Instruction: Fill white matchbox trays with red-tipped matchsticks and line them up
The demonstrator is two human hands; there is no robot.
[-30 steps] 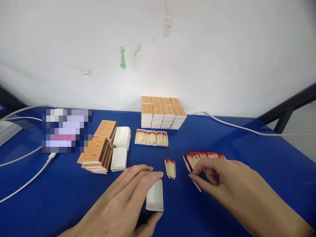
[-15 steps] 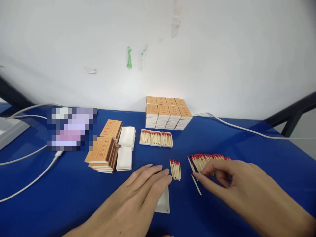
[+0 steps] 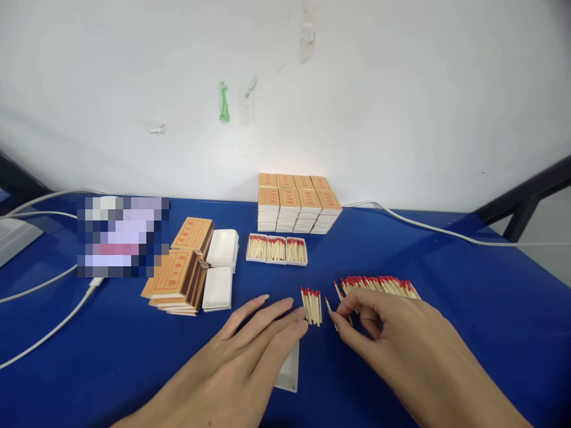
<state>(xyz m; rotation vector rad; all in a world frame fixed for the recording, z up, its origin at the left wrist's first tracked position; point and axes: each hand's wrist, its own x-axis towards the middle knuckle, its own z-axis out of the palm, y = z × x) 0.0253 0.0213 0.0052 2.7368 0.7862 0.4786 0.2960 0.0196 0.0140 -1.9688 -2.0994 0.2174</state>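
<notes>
Already, three trays (image 3: 276,262) toward the counter's (image 3: 446,279) back edge hold matches (image 3: 276,249), a pile (image 3: 379,284) lies loose, the right hand (image 3: 392,339) has narrow grip on one match (image 3: 329,305), for left hand (image 3: 250,356) I cannot tell.

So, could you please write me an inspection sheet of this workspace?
Surface: blue tabletop.
Job's things: large match pile, smaller match group, single match, three match-filled trays, stacked boxes, orange matchbox covers, stacked white trays.
Clutter: pixelated item at left, unidentifiable; pale container at the left edge.
Hands: left hand over a white tray, grip hidden; right hand has its fingers at the single match, pinch unclear.
Cables: white cables at left; another white cable at right.
Surroundings: pale wall with a green mark; dark frame bars on both sides.
</notes>
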